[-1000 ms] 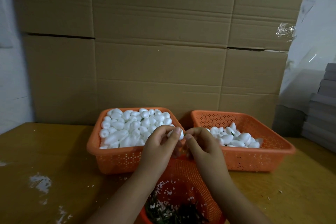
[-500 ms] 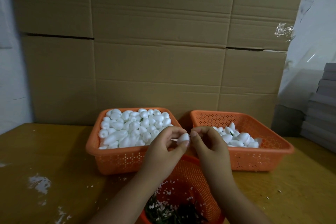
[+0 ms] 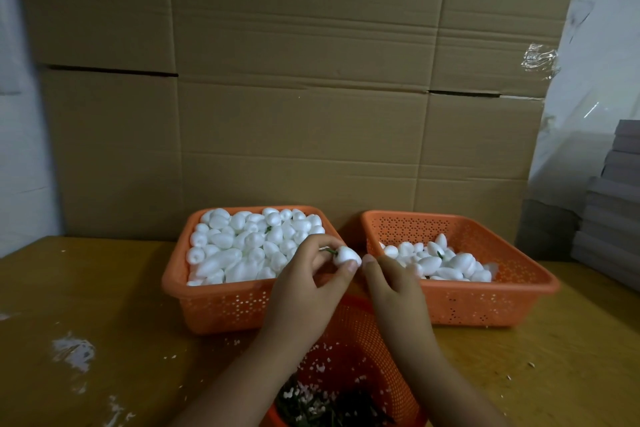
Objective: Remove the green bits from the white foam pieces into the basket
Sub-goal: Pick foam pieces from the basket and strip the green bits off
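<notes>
My left hand (image 3: pixel 308 291) pinches a white foam piece (image 3: pixel 345 255) between thumb and fingers; a short green bit (image 3: pixel 330 251) sticks out of its left end. My right hand (image 3: pixel 394 282) hovers just right of the piece with fingers curled, its thumb tip close to the foam; I cannot see anything in it. Both hands are above a round orange basket (image 3: pixel 377 354) that holds green bits and white crumbs. The left orange basket (image 3: pixel 214 305) is heaped with white foam pieces. The right orange basket (image 3: pixel 485 302) holds fewer foam pieces.
Stacked cardboard boxes (image 3: pixel 298 97) form a wall right behind the baskets. The yellow-brown table (image 3: pixel 86 305) has white smears and foam crumbs on its left part. Grey stacked sheets (image 3: pixel 613 218) stand at the right edge.
The left hand has turned the foam piece so its green bit now shows at the left end. The right hand has drawn slightly back to the right of the piece.
</notes>
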Available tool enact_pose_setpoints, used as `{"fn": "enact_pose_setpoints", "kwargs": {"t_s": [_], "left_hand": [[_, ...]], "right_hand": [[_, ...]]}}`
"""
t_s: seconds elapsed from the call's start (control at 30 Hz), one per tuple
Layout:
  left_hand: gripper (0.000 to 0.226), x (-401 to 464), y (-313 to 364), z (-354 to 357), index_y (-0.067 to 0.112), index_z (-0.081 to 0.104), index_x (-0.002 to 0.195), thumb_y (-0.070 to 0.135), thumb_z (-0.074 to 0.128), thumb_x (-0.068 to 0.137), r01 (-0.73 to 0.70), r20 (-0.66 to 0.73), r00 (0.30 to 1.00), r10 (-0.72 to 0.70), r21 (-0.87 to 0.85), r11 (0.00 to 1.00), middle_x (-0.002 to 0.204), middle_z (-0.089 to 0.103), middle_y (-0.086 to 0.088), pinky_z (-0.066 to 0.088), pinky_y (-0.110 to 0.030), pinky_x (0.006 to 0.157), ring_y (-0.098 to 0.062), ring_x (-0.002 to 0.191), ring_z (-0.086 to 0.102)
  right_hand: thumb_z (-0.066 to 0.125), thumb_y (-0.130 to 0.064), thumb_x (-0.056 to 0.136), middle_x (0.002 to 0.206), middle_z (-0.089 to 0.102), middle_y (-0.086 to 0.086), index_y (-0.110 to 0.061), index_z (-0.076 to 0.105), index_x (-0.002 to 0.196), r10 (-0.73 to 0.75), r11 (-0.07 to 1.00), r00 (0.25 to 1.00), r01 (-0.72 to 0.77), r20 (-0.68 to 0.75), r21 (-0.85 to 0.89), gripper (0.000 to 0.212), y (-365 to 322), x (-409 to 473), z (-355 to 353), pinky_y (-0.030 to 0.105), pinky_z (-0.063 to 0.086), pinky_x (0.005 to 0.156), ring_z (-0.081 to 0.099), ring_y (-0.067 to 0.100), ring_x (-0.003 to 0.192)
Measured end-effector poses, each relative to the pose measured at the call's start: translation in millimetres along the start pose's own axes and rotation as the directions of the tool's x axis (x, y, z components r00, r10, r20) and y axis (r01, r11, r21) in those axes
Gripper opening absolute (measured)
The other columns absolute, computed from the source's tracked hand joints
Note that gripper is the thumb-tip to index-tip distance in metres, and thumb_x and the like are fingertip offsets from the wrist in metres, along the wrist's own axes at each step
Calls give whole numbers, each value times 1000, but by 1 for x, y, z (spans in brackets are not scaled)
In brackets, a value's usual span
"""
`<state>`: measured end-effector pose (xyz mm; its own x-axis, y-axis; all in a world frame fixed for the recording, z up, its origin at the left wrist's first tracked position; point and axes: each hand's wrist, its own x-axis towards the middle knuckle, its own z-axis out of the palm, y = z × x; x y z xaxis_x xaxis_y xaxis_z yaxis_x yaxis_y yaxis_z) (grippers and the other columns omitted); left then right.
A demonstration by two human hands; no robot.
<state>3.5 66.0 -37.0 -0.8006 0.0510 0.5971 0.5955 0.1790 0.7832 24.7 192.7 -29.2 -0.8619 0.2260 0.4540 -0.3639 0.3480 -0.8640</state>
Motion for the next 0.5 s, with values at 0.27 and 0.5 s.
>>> {"fn": "enact_pose_setpoints", "kwargs": {"t_s": [0.27, 0.5], "left_hand": [[16, 2, 0, -1, 48, 60, 95, 52, 69, 82, 1, -15, 1000, -1, 15, 1000, 98, 69, 24, 51, -28, 87, 2, 98, 64], [37, 1, -6, 1, 44, 64, 106, 64, 58, 75, 24, 72, 997, -33, 117, 993, 102, 68, 27, 53, -27, 90, 8, 100, 62]], "right_hand": [[49, -21, 97, 75, 66, -3, -27, 69, 76, -74, 983, 995, 85, -69, 163, 30, -8, -2, -3, 15, 43, 60, 57, 1, 68], [49, -33, 90, 96, 62, -16, -32, 74, 86, -253, 967, 967, 253, -23, -19, 26, -11, -5, 3, 10, 38, 84, 55, 2, 104]]}}
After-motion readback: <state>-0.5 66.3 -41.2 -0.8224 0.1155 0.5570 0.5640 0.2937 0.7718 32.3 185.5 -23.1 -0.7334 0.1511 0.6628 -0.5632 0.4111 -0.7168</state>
